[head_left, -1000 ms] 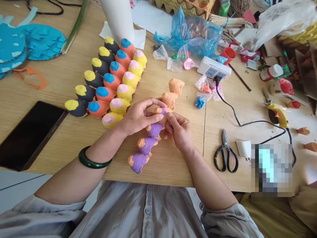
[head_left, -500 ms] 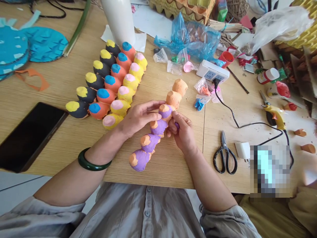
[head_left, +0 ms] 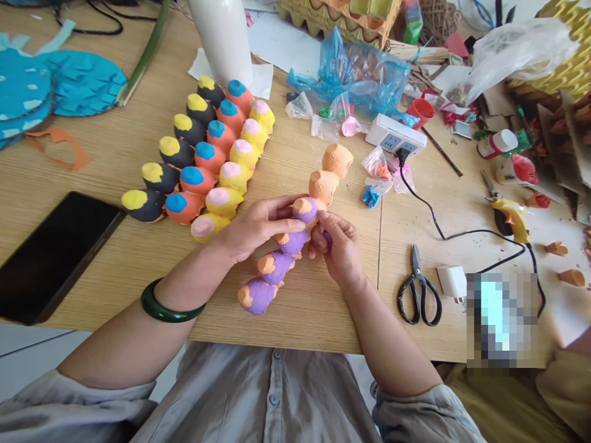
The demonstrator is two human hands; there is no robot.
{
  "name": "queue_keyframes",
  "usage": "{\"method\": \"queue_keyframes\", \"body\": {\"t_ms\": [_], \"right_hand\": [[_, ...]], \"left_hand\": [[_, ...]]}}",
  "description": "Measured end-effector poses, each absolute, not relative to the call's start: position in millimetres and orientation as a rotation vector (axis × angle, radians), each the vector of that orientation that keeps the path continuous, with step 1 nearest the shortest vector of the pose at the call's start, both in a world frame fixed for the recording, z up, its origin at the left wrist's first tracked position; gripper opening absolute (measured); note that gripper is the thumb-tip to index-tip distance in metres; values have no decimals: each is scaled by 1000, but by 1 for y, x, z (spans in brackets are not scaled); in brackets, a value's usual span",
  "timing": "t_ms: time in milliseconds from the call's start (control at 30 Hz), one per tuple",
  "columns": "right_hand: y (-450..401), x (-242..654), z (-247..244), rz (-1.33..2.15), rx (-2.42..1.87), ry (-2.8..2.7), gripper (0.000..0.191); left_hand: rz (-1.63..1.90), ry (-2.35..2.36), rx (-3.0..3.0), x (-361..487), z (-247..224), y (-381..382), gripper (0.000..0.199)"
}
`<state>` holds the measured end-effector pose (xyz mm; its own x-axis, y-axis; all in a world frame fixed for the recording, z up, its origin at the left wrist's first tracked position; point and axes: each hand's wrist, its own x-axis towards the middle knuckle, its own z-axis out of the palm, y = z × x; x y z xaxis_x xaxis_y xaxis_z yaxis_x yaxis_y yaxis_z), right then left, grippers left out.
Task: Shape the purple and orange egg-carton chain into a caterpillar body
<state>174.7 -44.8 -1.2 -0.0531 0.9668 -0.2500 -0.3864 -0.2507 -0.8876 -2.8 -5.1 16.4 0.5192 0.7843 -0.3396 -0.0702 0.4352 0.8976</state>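
An orange egg-carton strip lies slantwise between my hands. Purple clay coats several of its bumps, leaving their tips orange; the two farthest bumps are bare orange. My left hand grips the strip from the left, thumb across the middle bumps and fingers behind. On the other side, my right hand is closed, with a bit of purple clay lump showing among its curled fingers. Its thumb and forefinger touch the strip's edge near the third purple bump from the far end.
Left of the strip stand painted-looking egg-carton rows in black, orange and yellow. A phone lies at the left. Scissors, a power strip with its cord, and a yellow glue gun are at the right. A white vase stands behind.
The strip has tilted slightly, its near end shifting a little up and left. My left thumb has slid a bit along it. The right hand stays at the edge with the purple clay.
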Motion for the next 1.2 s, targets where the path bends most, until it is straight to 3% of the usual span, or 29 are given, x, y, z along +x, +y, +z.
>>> {"method": "queue_keyframes", "body": {"t_ms": [100, 200, 533, 767, 1000, 1133, 1200], "right_hand": [[-43, 177, -2, 1557, -1077, -735, 63], [-42, 178, -3, 1585, -1071, -699, 62], [-43, 178, -1, 1632, -1052, -701, 58], [-43, 178, -9, 1527, -1127, -832, 62], [-39, 184, -10, 1479, -1285, -978, 61], [-34, 195, -6, 1244, -1403, -942, 32], [-32, 200, -3, 1299, -1275, -777, 15]], "left_hand": [[616, 776, 930, -8, 15, -1, 47], [625, 805, 936, -12, 10, 4, 59], [686, 885, 1097, -16, -4, 16, 122], [745, 897, 1349, -17, -15, 14, 110], [678, 916, 1504, -18, -17, 16, 115], [630, 986, 1563, -16, -12, 16, 110], [592, 1075, 1654, -13, -8, 13, 102]]}}
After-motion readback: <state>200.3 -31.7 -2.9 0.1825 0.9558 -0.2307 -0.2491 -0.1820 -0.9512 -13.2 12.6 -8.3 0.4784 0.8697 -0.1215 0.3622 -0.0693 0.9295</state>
